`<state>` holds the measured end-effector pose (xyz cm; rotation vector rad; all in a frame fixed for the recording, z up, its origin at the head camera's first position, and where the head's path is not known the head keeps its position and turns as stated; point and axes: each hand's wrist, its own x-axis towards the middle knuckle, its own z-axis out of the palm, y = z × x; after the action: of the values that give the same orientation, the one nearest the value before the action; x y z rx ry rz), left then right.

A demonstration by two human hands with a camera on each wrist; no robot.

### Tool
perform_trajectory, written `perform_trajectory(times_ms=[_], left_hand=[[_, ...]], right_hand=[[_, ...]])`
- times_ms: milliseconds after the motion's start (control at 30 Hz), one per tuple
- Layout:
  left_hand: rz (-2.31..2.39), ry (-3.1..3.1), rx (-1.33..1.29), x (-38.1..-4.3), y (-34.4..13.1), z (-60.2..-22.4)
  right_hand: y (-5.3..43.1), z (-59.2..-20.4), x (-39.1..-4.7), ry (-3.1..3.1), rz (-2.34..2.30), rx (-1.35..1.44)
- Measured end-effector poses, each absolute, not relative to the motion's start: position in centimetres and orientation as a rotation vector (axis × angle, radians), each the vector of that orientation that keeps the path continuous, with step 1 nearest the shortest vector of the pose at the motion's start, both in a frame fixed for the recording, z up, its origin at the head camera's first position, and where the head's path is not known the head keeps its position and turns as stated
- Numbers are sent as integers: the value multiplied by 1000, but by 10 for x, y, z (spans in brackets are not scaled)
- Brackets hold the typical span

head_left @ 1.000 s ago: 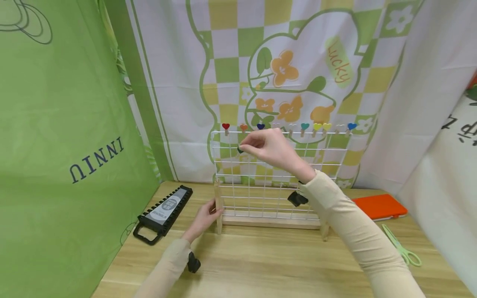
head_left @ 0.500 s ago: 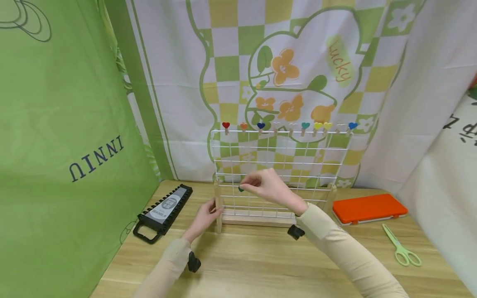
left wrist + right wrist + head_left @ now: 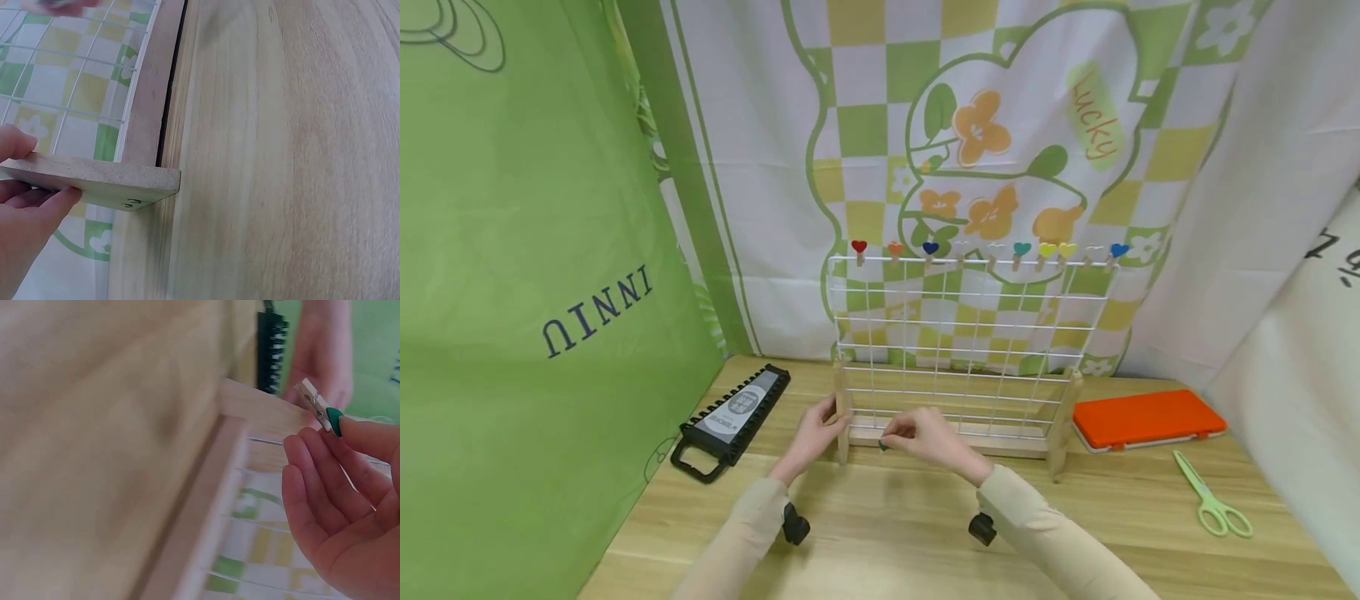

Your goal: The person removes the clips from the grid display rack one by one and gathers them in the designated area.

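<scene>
A small wooden clothespin [image 3: 317,407] with a green head is pinched between the thumb and forefinger of my right hand [image 3: 928,439]. That hand is low in front of the wooden base bar of a white wire grid rack [image 3: 955,333]. My left hand [image 3: 812,439] grips the rack's left wooden leg [image 3: 106,177], thumb on one face and fingers on the other. Along the grid's top wire stands a row of several heart clothespins, among them a red one [image 3: 859,247], a dark blue one [image 3: 931,248], a teal one [image 3: 1022,249] and a blue one [image 3: 1119,250].
A black toothed rack with a handle [image 3: 731,423] lies on the table at the left. To the right are an orange case [image 3: 1150,418] and light green scissors [image 3: 1212,500]. Printed cloths hang behind and on both sides.
My right hand has come down from the upper part of the grid to its base, still pinching the green clothespin. The left hand keeps its grip on the leg. The head view has shifted slightly.
</scene>
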<state>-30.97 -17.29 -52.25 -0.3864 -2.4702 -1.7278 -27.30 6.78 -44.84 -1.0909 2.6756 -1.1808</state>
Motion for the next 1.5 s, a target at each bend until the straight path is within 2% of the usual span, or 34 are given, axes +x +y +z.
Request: perform_trajectory(times_ms=[167,433,667,1000,1500], left_hand=[[-1765,-2458,-342,-308,-173,-525],[-1786,-2475,-317,-284,-166,-487],[-1801,-2484,-314,-285,-167,-487],[-1778,-2447,-239,-307,-169,-520],[-1799,-2426,-284,-307,-171,-521]], right_hand=[[65,-481,-272,2621,-1184,-1046],[56,-510,-273,2579,-1149,-997],[45,-518,-276,2480,-1140,-946],[37,-523,-282,2479,-1137,-898],[37,-523,-284,2471,-1131,-872]])
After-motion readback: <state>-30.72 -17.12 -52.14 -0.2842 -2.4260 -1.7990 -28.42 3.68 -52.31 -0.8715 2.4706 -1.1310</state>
